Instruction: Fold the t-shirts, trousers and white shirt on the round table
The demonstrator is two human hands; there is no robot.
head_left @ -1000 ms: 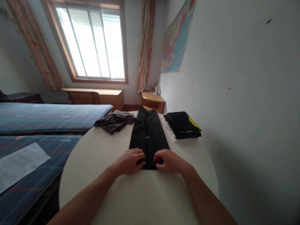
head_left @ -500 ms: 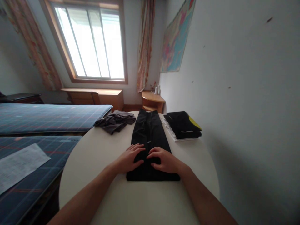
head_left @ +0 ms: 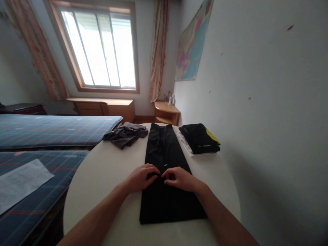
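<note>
A long black garment (head_left: 169,205), folded lengthwise into a strip with a small white mark on it, lies flat on the round white table (head_left: 107,212). Its exact kind is hard to make out. Over its middle, my left hand (head_left: 142,176) rests with curled fingers and thumb closing on the cloth. Opposite it, my right hand (head_left: 180,178) grips in the same way, fingertips close to those of the left. Wrinkles run up the cloth beyond my fingers, while the near part lies smooth.
A crumpled grey garment (head_left: 126,134) lies at the table's far left. A stack of folded black and white clothes (head_left: 200,138) stands at the far right, beside the wall. To the left are beds with checked mattresses (head_left: 51,131) and a paper sheet (head_left: 25,181).
The black garment's near edge has come toward me, with the white mark now nearer too. My hands have drawn slightly closer together, and their fingers have curled in from a more spread position.
</note>
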